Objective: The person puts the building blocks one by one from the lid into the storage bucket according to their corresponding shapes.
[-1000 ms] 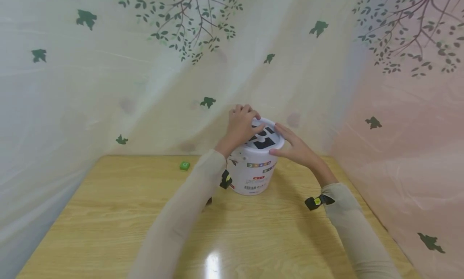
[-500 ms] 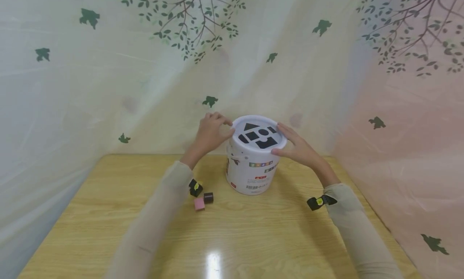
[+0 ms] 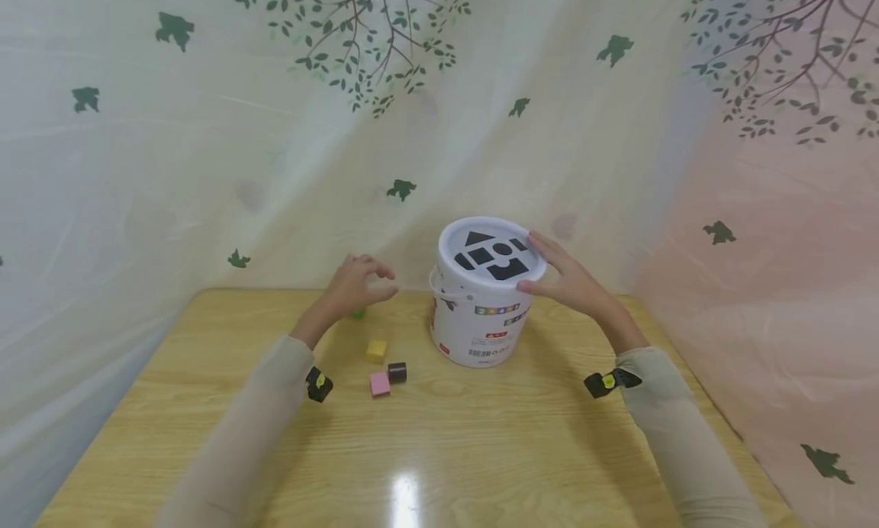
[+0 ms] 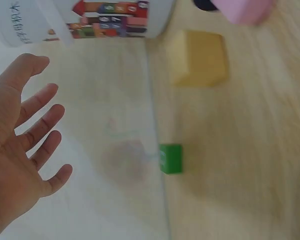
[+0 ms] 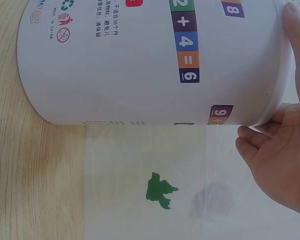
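Note:
A white bucket (image 3: 481,326) stands on the table, its handle hanging on the left side. Its lid (image 3: 493,242) has dark cut-outs of several shapes. My right hand (image 3: 573,280) holds the bucket's upper rim from the right, thumb in front and fingers farther back. My left hand (image 3: 350,290) is in the air left of the bucket, fingers loosely bent and spread, holding nothing. A green block (image 4: 171,158) lies near the back edge, partly hidden by that hand in the head view. Nearer are a yellow block (image 3: 376,351), a pink block (image 3: 380,384) and a dark cylinder (image 3: 397,372).
The wooden table (image 3: 481,452) ends at a pale hanging curtain (image 3: 309,169) printed with leaves and branches. A pinkish curtain side (image 3: 762,299) runs along the right edge. Each wrist wears a small black camera, such as the right one (image 3: 600,384).
My left hand has come off the lid and moved left and down, away from the bucket. The lid's cut-outs and the small blocks came into view. My right hand stays at the rim.

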A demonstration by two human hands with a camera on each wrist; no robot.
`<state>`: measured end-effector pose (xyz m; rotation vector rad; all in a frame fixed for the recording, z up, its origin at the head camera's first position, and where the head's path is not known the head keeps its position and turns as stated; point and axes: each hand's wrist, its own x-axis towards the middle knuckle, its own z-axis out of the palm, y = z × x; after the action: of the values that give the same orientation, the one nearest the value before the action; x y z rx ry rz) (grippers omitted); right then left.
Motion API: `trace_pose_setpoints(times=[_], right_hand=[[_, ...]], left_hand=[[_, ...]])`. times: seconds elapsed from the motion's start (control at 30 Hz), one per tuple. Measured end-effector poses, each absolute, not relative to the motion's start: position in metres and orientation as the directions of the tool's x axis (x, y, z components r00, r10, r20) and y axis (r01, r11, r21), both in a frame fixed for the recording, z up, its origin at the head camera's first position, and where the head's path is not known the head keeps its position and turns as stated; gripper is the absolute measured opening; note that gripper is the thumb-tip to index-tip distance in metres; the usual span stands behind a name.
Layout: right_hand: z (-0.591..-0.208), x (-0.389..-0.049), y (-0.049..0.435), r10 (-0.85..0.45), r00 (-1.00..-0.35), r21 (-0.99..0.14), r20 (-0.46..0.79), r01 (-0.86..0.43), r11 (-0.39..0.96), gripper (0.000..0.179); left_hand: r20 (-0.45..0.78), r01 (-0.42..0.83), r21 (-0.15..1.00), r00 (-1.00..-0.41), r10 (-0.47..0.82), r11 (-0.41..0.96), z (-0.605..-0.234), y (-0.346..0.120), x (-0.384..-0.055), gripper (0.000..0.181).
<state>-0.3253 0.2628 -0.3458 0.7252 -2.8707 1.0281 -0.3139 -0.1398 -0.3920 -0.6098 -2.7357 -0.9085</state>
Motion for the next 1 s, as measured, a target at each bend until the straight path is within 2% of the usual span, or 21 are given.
trace_pose_setpoints(times=[0.23, 0.47, 0.7, 1.0], right_hand=[[-0.345, -0.325, 0.264, -0.419, -0.895, -0.601, 0.154, -0.421, 0.679, 0.099], [-0.345, -0.323, 0.264, -0.406, -0.903, -0.604, 0.139, -0.402, 0.688, 0.099], [-0.344, -0.323, 0.263, -0.408, -0.902, -0.603, 0.143, -0.406, 0.687, 0.099], [-0.343, -0.322, 0.262, -0.416, -0.898, -0.603, 0.141, -0.411, 0.683, 0.1]], left_hand=[[0.224, 0.494, 0.513, -0.867, 0.445, 0.702, -0.427, -0.165, -0.303, 0.031], [0.139, 0.474, 0.619, -0.851, 0.506, 0.626, -0.45, -0.176, -0.293, 0.04], [0.082, 0.454, 0.614, -0.85, 0.52, 0.646, -0.464, -0.177, -0.286, 0.046], [0.009, 0.387, 0.602, -0.878, 0.478, 0.699, -0.472, -0.173, -0.283, 0.042]])
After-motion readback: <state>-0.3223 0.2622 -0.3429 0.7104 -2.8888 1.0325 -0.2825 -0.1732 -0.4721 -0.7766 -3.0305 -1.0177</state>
